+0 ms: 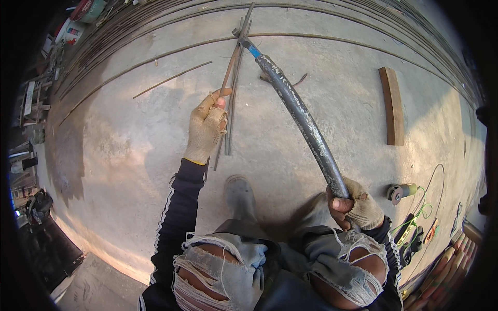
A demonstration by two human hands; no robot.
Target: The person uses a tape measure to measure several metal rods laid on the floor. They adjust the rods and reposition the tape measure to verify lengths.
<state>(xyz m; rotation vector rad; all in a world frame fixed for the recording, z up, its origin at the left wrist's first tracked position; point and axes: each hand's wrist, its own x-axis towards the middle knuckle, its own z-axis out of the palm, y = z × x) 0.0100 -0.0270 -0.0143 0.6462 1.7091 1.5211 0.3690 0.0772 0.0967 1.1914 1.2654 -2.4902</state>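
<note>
At the bottom of the frame I see my torn jeans (228, 269) and one dusty boot (239, 196) on the concrete floor (129, 155). Low on the right, my right hand (355, 207) in a knit glove has its fingers curled tight around the near end of a long dark pipe (301, 114). The pipe runs up and left to the top middle, where its blue-taped tip meets thin steel rods (234, 78). My left hand (206, 127), also gloved, is in the middle of the frame; its thumb and fingers pinch a rusty rod in that bunch.

I think the pipe is heavy and stiff, so the far-back grip gives good push. The rods look thin, hard and a bit springy, best held close to the pipe tip.

Farther right lie a wooden block (392, 103) and a small grinder (400, 192) with green wire. How the tip grips the rods is too small to tell. The dark rim cuts off the edges.
</note>
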